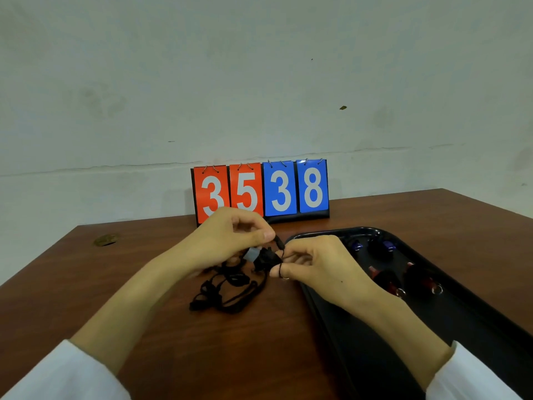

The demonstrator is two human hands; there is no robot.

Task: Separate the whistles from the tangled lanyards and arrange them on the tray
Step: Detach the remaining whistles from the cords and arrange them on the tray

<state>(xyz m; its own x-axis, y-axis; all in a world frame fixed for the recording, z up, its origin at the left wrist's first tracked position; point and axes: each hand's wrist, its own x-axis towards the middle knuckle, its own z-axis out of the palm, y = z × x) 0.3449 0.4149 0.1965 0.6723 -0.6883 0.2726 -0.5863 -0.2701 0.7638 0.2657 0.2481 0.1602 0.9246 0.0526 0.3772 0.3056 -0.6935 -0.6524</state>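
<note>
A black whistle (266, 257) hangs between my two hands above the brown table. My left hand (230, 238) pinches the black clip end of its cord at the fingertips. My right hand (314, 264) pinches the thin black cord beside the whistle, the cord looped round a fingertip. A tangle of black lanyards (227, 290) lies on the table under my hands. The black tray (360, 342) sits to the right; on it lie two blue whistles (357, 246) (389, 246) at the back and two red whistles (386, 280) (424, 281) nearer me.
A flip scoreboard (261, 190) reading 35 and 38 stands at the table's back edge against the wall. A round brass-coloured fitting (106, 240) sits in the table (144, 269) at the far left.
</note>
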